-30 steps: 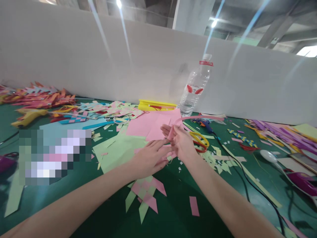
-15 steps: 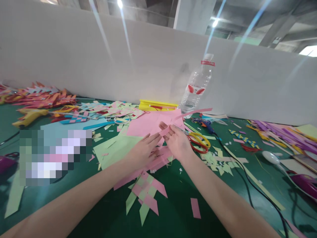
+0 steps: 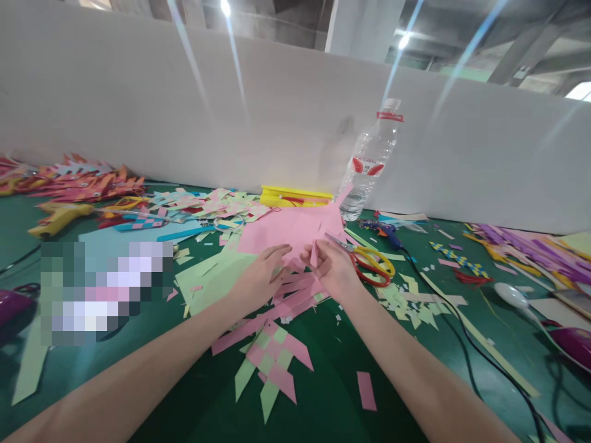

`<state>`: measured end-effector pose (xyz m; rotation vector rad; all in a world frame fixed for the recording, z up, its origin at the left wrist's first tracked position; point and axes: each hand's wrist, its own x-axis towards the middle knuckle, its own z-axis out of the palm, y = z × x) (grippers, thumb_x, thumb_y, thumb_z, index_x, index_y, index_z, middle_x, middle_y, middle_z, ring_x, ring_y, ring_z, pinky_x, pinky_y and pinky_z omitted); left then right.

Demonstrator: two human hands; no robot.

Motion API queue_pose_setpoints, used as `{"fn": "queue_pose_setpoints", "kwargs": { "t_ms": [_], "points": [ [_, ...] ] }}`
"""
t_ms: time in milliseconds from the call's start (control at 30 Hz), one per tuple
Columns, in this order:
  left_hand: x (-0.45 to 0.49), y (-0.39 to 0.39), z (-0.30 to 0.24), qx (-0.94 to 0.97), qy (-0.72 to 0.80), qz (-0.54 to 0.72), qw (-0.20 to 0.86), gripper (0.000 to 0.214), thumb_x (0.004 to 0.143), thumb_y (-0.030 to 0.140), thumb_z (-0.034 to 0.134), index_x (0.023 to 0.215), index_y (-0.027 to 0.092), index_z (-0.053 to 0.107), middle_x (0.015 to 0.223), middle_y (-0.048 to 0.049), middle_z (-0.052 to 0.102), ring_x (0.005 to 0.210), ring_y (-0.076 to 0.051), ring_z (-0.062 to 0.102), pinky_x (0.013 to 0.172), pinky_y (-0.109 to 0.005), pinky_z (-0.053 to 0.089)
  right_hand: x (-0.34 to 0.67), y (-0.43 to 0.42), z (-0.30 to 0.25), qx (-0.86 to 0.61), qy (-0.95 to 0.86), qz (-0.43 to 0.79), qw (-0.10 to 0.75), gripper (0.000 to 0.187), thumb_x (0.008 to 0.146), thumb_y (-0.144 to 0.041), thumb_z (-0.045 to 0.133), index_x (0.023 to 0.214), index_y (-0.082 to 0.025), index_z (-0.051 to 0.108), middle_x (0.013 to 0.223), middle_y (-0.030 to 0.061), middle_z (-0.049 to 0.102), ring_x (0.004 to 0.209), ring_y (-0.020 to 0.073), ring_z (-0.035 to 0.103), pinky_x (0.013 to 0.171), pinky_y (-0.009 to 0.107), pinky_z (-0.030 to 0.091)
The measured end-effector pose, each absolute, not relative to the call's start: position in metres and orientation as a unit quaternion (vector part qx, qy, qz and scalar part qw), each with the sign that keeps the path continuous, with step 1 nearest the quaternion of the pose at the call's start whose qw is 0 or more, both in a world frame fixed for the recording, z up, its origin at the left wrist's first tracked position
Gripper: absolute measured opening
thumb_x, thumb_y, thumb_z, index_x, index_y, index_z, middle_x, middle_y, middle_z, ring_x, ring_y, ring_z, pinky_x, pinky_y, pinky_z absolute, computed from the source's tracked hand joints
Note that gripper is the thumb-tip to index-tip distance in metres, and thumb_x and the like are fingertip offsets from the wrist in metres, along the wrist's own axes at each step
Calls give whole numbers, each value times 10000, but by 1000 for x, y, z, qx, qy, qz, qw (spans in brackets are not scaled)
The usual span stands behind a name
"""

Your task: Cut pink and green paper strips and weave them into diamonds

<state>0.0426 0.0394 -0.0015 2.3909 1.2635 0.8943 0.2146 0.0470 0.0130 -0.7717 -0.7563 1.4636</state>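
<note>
My right hand (image 3: 335,271) is closed around a pink paper strip (image 3: 314,253), which stands up between thumb and fingers. To its left, my left hand (image 3: 258,277) is held apart from it, fingers loosely stretched and nothing visible in them. Beneath both hands lie pink paper sheets (image 3: 295,224) and several loose pink strips (image 3: 295,298). A woven piece of pink and light green paper (image 3: 270,354), with pointed ends, rests on the table nearer to me. Scissors with yellow and red handles (image 3: 373,264) lie just right of my right hand.
Behind the sheets, a clear plastic bottle (image 3: 369,157) leans by the white partition (image 3: 207,111). A yellow glue gun (image 3: 62,218) lies at left, a blue one (image 3: 385,232) at right, its black cable crossing the green table (image 3: 332,400). Paper scraps (image 3: 415,304) are scattered about.
My hands have drawn slightly apart. The pink strip has turned from slanting toward my left hand to upright in my right hand, and my right fingers have curled in.
</note>
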Motion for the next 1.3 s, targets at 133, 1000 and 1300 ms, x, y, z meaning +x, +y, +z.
{"fn": "queue_pose_setpoints", "kwargs": {
  "t_ms": [133,1000,1300],
  "points": [
    [42,37,1,814,415,356,194,338,948,331,314,1088,179,582,1120,-87,637,1029,-212,596,891,-378,472,215,43,5,-342,-352,615,617,234,601,-273,775,690,-191,575,634,-11,687,551,136,638,669,305,555],
    [40,31,10,734,482,382,289,286,854,421,498,787,217,688,821,-18,718,783,-199,646,713,-292,476,214,43,-9,-363,-467,472,653,203,784,-363,620,835,-200,510,789,33,726,807,186,682,783,353,526],
    [30,40,8,673,554,422,248,299,863,363,382,813,177,611,809,-49,690,816,-222,631,685,-306,462,220,49,-15,-406,-463,425,664,209,791,-383,594,852,-216,486,787,34,727,740,193,686,736,359,545]
  ]
}}
